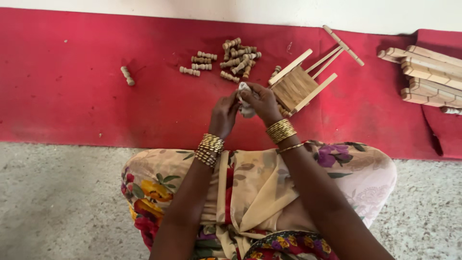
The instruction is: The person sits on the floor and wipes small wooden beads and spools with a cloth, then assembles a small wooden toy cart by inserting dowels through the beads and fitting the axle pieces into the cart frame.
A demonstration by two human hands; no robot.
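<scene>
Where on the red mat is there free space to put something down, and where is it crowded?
Free: the red mat left of the lone spindle, and the strip between the wooden frame and the stacked wooden pieces. Crowded: around the spindle pile, just beyond both hands.

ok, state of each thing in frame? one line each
left hand: closed on the white cloth
right hand: closed on the same cloth
white cloth: crumpled, held between both hands
wooden frame: partly assembled, lying on the red mat
turned pegs: loose, in a heap
single peg: lying apart, left
wooden slats: stacked, right edge
</scene>
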